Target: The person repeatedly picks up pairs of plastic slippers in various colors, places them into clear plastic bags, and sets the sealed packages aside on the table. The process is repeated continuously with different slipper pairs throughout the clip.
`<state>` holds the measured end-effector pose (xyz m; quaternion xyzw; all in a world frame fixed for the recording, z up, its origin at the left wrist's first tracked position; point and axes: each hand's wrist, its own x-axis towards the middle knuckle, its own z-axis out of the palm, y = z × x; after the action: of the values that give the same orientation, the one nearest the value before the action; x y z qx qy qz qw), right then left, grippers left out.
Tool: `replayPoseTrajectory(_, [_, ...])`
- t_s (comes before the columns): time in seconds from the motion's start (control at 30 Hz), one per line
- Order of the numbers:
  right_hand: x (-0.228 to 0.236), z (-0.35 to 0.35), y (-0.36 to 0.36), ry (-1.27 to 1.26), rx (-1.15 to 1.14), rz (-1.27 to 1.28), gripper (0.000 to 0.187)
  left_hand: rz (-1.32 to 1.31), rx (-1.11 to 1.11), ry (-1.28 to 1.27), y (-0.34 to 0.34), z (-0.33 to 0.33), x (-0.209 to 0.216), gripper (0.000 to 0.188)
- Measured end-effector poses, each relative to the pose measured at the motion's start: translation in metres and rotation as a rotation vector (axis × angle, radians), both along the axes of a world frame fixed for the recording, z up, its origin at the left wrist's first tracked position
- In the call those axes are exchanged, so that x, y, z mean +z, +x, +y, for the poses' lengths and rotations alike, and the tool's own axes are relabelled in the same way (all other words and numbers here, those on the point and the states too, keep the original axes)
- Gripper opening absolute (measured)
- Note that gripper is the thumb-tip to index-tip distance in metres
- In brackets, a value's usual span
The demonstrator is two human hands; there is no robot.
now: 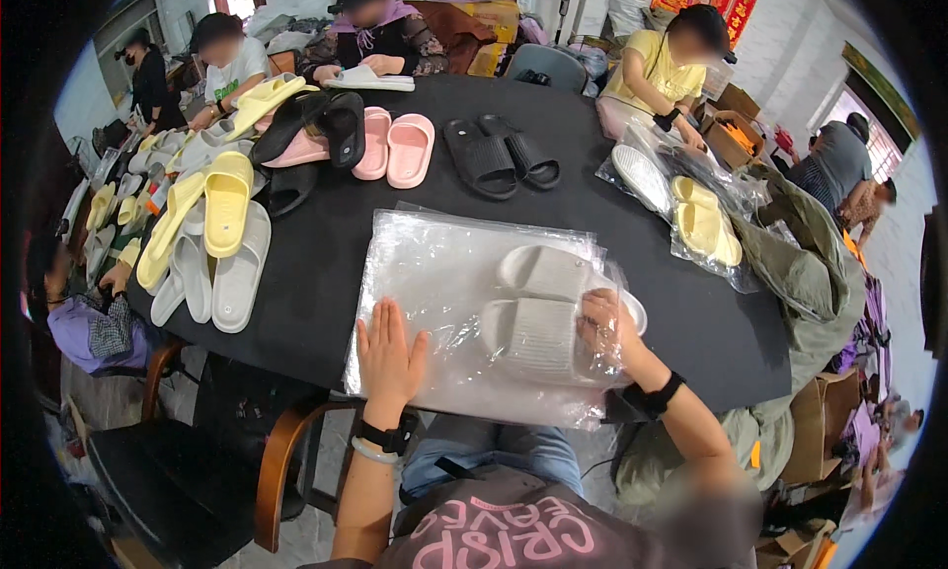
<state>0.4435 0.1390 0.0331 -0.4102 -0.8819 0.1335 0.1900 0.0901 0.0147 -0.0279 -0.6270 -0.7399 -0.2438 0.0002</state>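
Observation:
A pair of light grey slide slippers lies side by side in a clear plastic bag, on top of a stack of clear plastic bags at the near edge of the table. My right hand is at the bag's right end, fingers curled over the heel part of the slippers. Film partly covers that hand, so its exact grip is hard to see. On the left part of the stack my left hand lies flat, fingers stretched out, holding nothing.
Black slides, pink slides and a pile of yellow and grey slides stand on the black table. Bagged slippers lie at the right edge. Several people sit around. A wood-armed chair is at my left.

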Motion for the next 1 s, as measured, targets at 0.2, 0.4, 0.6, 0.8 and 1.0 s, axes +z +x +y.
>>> replayPoseTrajectory(0.2, [0.0, -0.031, 0.089, 0.092, -0.35, 0.105, 0.027, 0.128, 0.056, -0.049, 0.004, 0.0, 0.007, 0.074])
replayPoseTrajectory(0.4, [-0.003, -0.052, 0.151, 0.142, -0.617, 0.308, 0.031, 0.257, 0.055, -0.045, -0.003, -0.002, 0.015, 0.064])
replayPoseTrajectory(0.6, [0.068, -0.081, 0.089, 0.059, -0.371, 0.855, 0.029, 0.316, 0.038, -0.064, -0.006, 0.0, 0.021, 0.059])
replayPoseTrajectory(0.8, [0.104, -0.055, 0.065, 0.194, -0.477, 0.389, 0.02, 0.317, 0.023, -0.093, -0.016, -0.005, 0.005, 0.06])
replayPoseTrajectory(1.0, [0.021, -0.039, 0.106, 0.198, -0.723, -0.034, 0.02, 0.266, 0.011, -0.099, -0.011, 0.0, -0.002, 0.067])
